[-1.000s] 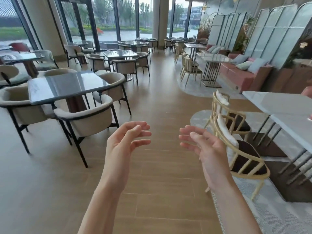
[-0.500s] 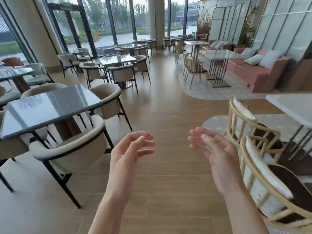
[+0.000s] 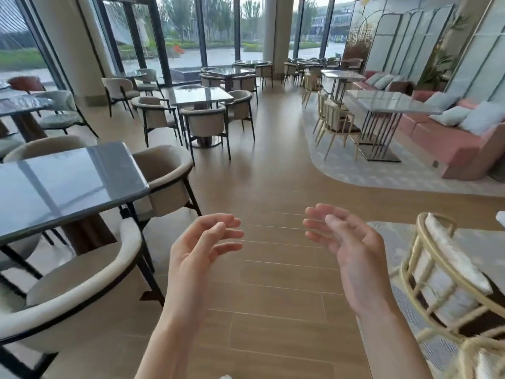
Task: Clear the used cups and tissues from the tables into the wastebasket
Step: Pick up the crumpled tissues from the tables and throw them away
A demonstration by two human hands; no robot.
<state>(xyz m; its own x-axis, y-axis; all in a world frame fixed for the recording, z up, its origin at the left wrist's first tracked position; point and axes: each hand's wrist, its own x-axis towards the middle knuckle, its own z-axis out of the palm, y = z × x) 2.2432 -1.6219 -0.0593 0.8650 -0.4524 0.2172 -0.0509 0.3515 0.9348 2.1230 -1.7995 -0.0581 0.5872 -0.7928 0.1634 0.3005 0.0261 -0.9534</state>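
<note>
Both hands, left hand (image 3: 196,253) and right hand (image 3: 352,250), hover empty, forearms cropped.

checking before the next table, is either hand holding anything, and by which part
Nothing is held: the left hand and the right hand are both empty, fingers loosely curled above the floor.

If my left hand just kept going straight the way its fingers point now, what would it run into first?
Probably the right hand: the left hand has its fingers aimed right and slightly forward across the bare wooden floor, with only open air between them. Depth is hard to judge, so it might pass in front.
</note>
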